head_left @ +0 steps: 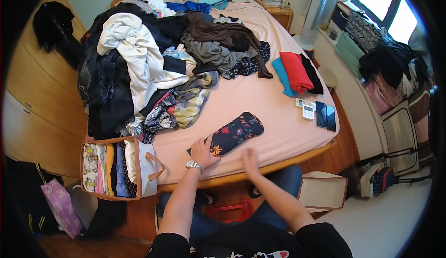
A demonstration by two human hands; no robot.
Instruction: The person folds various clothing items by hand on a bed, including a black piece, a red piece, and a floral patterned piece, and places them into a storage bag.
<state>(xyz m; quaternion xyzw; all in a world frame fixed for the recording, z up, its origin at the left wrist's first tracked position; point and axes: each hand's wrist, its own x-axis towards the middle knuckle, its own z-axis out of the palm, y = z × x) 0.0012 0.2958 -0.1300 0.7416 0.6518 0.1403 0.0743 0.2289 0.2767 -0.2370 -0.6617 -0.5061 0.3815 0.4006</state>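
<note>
A dark garment with a red and orange floral print [236, 132] lies folded into a long, narrow bundle on the pink bedsheet in front of me. My left hand [202, 153], with a watch on its wrist, lies flat on the near left end of the bundle, fingers extended. Just right of the bundle, close to the bed's front edge, my right hand [250, 161] is apart from the garment; its fingers are smeared by motion. To the left, a white fabric storage box with brown trim [147, 165] holds a row of folded clothes standing on edge.
Loose clothes [139, 58] are heaped across the bed's far left. Folded red, blue and black garments [297, 72] lie at right, near a small white timer [307, 112] and a phone [326, 116]. An open beige box [323, 191] stands below the bed's right corner.
</note>
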